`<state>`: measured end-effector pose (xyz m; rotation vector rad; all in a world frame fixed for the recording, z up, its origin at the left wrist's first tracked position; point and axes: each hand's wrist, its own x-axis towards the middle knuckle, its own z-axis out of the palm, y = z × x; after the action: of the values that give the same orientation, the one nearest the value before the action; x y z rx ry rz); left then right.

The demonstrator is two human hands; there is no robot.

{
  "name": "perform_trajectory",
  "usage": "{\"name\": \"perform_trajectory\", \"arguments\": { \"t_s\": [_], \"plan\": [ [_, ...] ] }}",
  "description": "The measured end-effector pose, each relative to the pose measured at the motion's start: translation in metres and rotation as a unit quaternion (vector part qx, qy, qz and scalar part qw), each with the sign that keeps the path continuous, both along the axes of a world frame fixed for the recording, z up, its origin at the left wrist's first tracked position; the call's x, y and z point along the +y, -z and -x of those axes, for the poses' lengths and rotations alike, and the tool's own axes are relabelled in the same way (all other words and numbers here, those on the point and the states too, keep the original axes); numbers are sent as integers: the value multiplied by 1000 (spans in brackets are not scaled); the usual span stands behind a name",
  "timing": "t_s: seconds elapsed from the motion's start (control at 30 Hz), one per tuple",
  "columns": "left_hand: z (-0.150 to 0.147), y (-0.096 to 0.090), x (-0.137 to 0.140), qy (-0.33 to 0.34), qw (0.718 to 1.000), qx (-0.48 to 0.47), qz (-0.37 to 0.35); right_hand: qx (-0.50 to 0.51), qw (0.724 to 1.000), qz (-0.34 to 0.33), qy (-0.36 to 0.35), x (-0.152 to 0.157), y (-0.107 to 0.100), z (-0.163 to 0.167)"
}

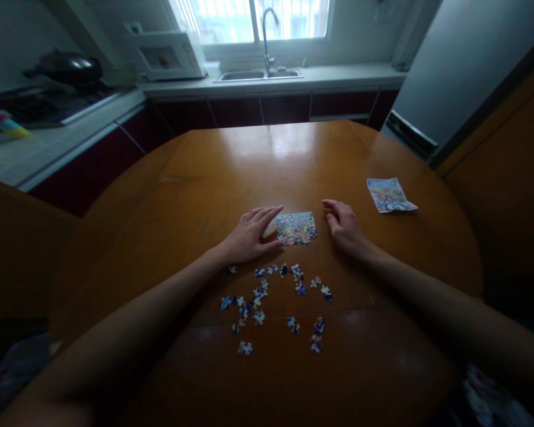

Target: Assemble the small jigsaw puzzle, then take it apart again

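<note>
A partly joined jigsaw puzzle [296,228] lies flat on the wooden table, its upper edge straight and its lower edge jagged. My left hand [249,235] rests at the puzzle's left side, fingers stretched out and thumb apart, with nothing visible in its grasp. To the right of the puzzle, my right hand [345,228] lies on its side on the table, separate from the puzzle, fingers loosely extended and holding nothing I can see. Several loose jigsaw pieces [258,318] are scattered nearer to me, some picture side up and some showing pale backs.
A creased printed sheet [388,194] lies on the table [231,160] to the right. Beyond the table are a counter with a sink [258,75], a microwave [169,55] and a stove with a dark wok [66,67]. A fridge [463,65] stands at the right.
</note>
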<state>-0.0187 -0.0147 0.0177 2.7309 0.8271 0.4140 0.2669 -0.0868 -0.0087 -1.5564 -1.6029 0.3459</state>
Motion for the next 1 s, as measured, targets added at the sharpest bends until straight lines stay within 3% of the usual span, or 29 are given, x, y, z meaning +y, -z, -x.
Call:
{"name": "perform_trajectory", "arguments": {
  "t_s": [0.47, 0.83, 1.0],
  "plan": [
    [0, 0, 0, 9, 1000, 6, 3, -130, 978, 45, -155, -7, -12, -9],
    [-2, -1, -2, 7, 1000, -8, 16, -141, 980, 37, -138, -6, -11, -7],
    [-2, -2, -3, 5, 1000, -4, 10, -90, 986, 30, -140, -4, -14, -8]
  ]
}}
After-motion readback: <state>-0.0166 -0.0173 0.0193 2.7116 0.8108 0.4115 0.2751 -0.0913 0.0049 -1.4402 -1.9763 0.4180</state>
